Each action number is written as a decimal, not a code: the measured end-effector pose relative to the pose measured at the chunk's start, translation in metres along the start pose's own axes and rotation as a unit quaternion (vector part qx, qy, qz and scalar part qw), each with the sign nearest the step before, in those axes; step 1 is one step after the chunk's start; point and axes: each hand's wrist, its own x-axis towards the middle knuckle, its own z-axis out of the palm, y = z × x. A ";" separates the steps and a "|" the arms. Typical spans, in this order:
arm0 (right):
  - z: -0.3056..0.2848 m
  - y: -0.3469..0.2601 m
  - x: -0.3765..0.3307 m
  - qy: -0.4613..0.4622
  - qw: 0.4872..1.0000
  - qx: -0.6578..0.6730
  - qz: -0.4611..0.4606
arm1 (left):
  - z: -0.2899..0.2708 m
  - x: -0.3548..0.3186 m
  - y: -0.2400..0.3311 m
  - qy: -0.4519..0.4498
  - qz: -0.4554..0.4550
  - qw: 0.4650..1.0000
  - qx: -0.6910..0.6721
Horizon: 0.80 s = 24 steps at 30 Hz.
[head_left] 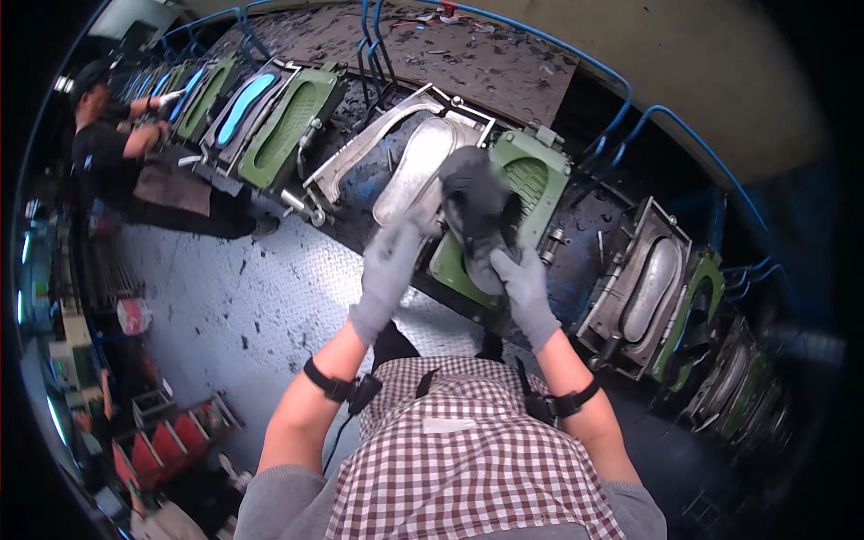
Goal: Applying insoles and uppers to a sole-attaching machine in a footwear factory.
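The black shoe [468, 216] is up in the air between the two gloved hands, in front of the green mold [543, 184]; I can't tell if they touch. The right hand [526, 292] has its thumb and fingers pinched on the near end of the shoe. The left hand [389, 274] is just to the left, with bent, blurry fingers, and I can't tell if they are pressing on anything. The shoe looks light, a bit bendy like rubber, and not easy to break. The thick near end seems a good place to grab, since the open top may squash. To the left of the green mold is a shiny metal foot shape [416, 166]. The floor [198, 288] is shiny, bumpy metal with little black scraps. More scraps lie on the brown board [504, 67] at the far side, behind blue rails [576, 51]. Another person [108, 175] works far to the left.
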 end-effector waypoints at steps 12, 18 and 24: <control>0.130 -0.044 0.088 0.302 0.906 -0.117 -0.271 | -0.052 0.269 -0.157 -0.233 -0.167 0.954 -0.087; 0.131 -0.042 0.160 0.424 0.731 -0.454 -0.280 | -0.037 0.261 -0.145 -0.202 -0.219 0.943 -0.151; 0.163 -0.033 0.191 0.160 0.835 -0.488 -0.195 | -0.064 0.269 -0.165 -0.219 -0.169 0.940 -0.199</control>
